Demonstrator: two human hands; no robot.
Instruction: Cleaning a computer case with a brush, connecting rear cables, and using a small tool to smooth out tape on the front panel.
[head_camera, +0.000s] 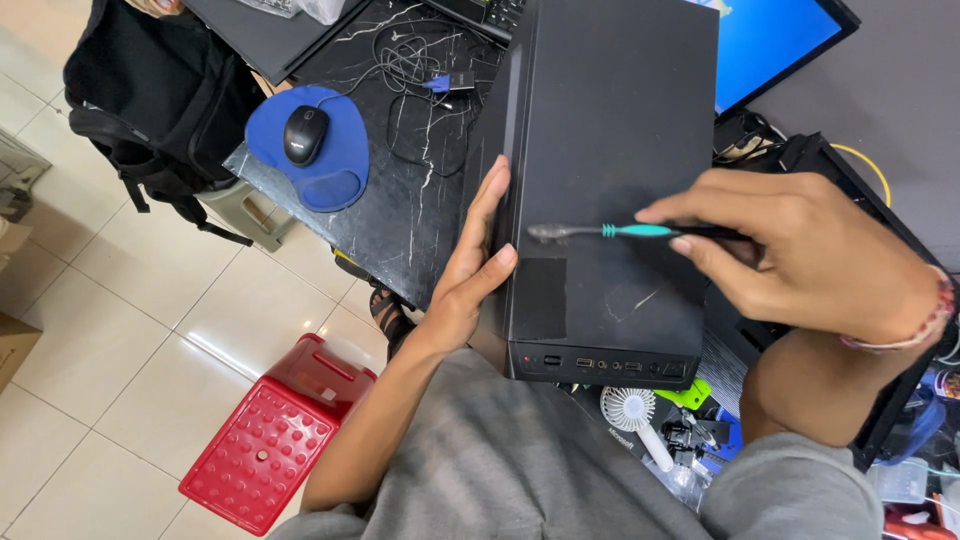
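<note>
The toothbrush's (610, 231) handle end vanishes under the right hand's (800, 260) fingers (700, 212), and its bristle head is blurred. The computer case (600, 150) runs off the top edge at 12 o'clock, hiding the desk (400, 200) beneath. The monitor (770, 40) at 1 o'clock is cropped. Clutter at 5 o'clock, beside the small white fan (630, 410), is too small to identify.

The left hand (470, 265) lies flat and open, fingers (490, 205) straight and pointing away from the body, thumb spread to their right. The right hand (800, 255) reaches in from the right, wrist bent, fingers pinched together at their tips.
</note>
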